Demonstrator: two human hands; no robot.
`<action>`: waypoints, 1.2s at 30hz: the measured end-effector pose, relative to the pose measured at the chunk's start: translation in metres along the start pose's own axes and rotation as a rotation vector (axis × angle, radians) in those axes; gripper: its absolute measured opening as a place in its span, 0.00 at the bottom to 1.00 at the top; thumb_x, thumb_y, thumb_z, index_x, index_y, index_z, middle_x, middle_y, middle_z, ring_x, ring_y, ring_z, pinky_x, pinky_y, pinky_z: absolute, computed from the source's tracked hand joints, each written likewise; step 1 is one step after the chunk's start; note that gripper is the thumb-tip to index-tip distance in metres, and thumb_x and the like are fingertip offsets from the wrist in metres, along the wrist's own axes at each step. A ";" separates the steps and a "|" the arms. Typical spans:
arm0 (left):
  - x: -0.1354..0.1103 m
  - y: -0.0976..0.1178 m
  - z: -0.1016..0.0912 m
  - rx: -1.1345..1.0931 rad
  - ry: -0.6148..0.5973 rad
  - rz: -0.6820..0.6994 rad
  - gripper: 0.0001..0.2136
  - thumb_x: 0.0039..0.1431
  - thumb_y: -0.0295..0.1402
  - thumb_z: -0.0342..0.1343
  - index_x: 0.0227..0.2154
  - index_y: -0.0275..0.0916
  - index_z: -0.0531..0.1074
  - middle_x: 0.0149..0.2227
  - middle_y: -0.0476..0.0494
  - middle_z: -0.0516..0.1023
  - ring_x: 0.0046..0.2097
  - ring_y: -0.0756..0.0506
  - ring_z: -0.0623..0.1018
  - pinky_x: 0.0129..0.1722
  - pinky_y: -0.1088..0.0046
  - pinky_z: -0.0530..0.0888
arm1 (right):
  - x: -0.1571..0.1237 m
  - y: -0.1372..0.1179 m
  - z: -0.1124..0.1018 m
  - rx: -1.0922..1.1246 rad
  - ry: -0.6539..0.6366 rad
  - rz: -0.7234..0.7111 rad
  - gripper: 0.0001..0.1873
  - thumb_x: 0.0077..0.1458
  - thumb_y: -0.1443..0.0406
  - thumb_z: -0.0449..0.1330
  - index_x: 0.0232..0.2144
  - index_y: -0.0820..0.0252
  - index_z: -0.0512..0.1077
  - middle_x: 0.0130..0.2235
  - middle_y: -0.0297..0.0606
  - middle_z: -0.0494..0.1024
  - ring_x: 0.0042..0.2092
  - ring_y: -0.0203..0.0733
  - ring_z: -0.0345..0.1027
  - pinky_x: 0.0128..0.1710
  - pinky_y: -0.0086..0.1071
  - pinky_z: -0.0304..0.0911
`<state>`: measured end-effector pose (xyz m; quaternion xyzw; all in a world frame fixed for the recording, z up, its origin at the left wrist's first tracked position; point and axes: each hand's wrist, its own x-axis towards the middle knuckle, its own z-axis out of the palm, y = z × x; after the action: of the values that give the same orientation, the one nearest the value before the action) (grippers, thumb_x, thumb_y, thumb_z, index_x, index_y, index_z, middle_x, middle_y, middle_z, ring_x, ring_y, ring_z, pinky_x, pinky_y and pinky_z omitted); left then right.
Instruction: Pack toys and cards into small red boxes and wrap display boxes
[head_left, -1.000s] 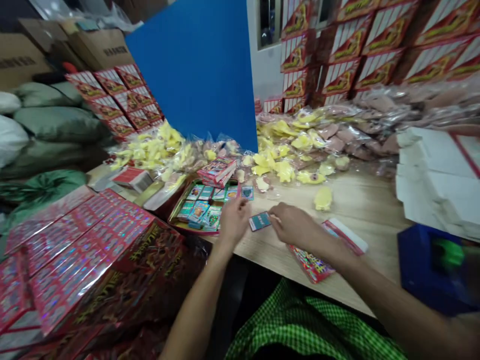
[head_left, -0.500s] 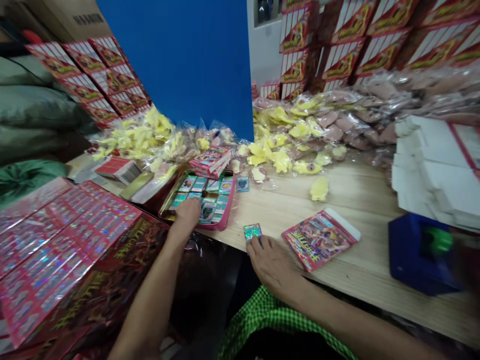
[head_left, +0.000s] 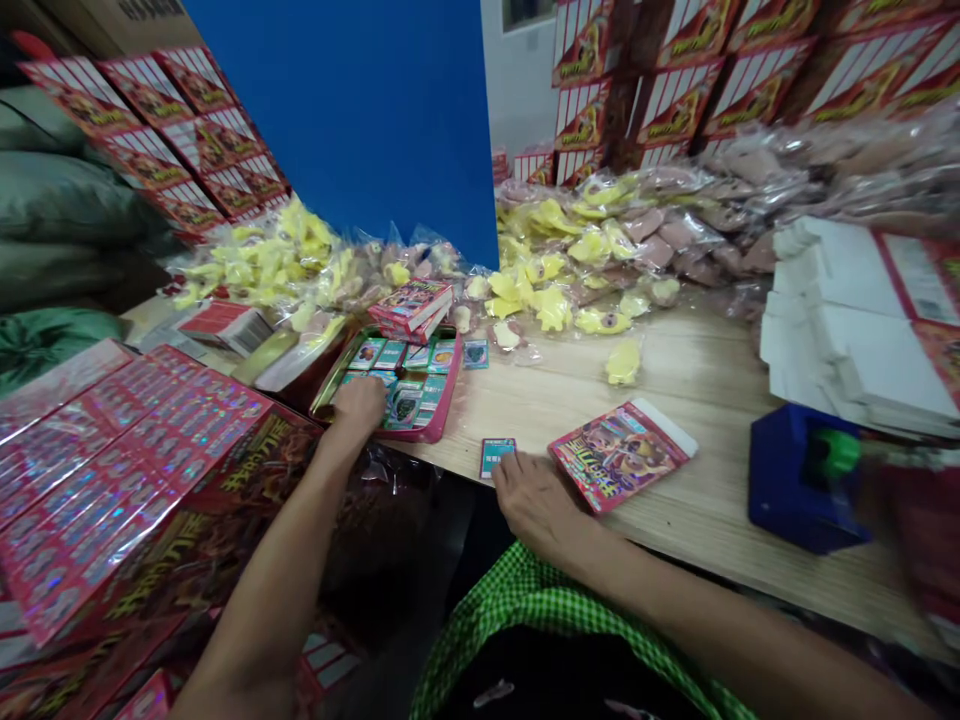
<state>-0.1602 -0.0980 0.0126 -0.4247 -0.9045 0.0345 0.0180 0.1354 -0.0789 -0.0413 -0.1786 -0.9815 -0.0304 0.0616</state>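
Observation:
My left hand (head_left: 360, 405) is over the left front part of a pink-rimmed tin (head_left: 441, 425) holding several stacks of teal cards (head_left: 406, 405). Its fingers are curled downward; what they grip, if anything, is hidden. A teal card (head_left: 496, 455) with a dark red border lies at the table's front edge. My right hand (head_left: 536, 500) lies flat beside it, fingers stretched out, fingertips at the card's lower right corner. To the right of that hand, a red printed box (head_left: 622, 452) lies flat with its white end flap out.
Small red boxes (head_left: 412, 308) rest on the tin's back rim. One card (head_left: 475, 354) lies right of the tin. Bagged yellow pieces (head_left: 551, 305) are heaped behind. A blue holder (head_left: 787, 480) and white flattened cartons (head_left: 840, 320) stand right; a large red display box (head_left: 135, 470) is left.
The shiny green card by my right fingertips has given way to a teal card with white lettering. My left hand stays over the tin, shifted slightly left in it. The whole view has shifted slightly.

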 end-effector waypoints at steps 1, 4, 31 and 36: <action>-0.003 0.001 -0.005 -0.001 0.057 -0.029 0.14 0.64 0.34 0.51 0.34 0.31 0.79 0.35 0.24 0.81 0.42 0.30 0.81 0.40 0.59 0.72 | 0.004 0.008 -0.006 0.015 0.040 0.025 0.13 0.59 0.79 0.52 0.40 0.66 0.72 0.39 0.48 0.74 0.40 0.50 0.65 0.38 0.39 0.65; -0.017 0.003 -0.019 -0.004 0.248 -0.111 0.20 0.68 0.34 0.42 0.41 0.31 0.79 0.38 0.24 0.82 0.41 0.32 0.82 0.37 0.61 0.72 | 0.027 0.038 -0.027 0.042 0.158 0.096 0.14 0.59 0.80 0.50 0.39 0.65 0.71 0.40 0.48 0.73 0.41 0.50 0.64 0.40 0.40 0.63; -0.074 0.207 -0.005 -1.533 -0.195 0.371 0.25 0.54 0.48 0.64 0.48 0.40 0.63 0.26 0.51 0.79 0.28 0.45 0.79 0.32 0.67 0.78 | -0.006 0.155 -0.093 0.503 0.062 0.515 0.10 0.61 0.71 0.56 0.30 0.62 0.76 0.28 0.36 0.78 0.29 0.37 0.67 0.29 0.29 0.53; -0.106 0.262 0.003 -0.854 -0.085 0.524 0.38 0.46 0.50 0.68 0.56 0.37 0.61 0.58 0.25 0.72 0.62 0.29 0.70 0.59 0.48 0.66 | -0.055 0.190 -0.096 0.363 0.282 0.744 0.13 0.57 0.74 0.53 0.37 0.63 0.76 0.37 0.44 0.81 0.37 0.44 0.71 0.37 0.33 0.57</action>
<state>0.1080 -0.0130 -0.0114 -0.6051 -0.7008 -0.3180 -0.2038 0.2644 0.0712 0.0533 -0.5006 -0.8217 0.1427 0.2321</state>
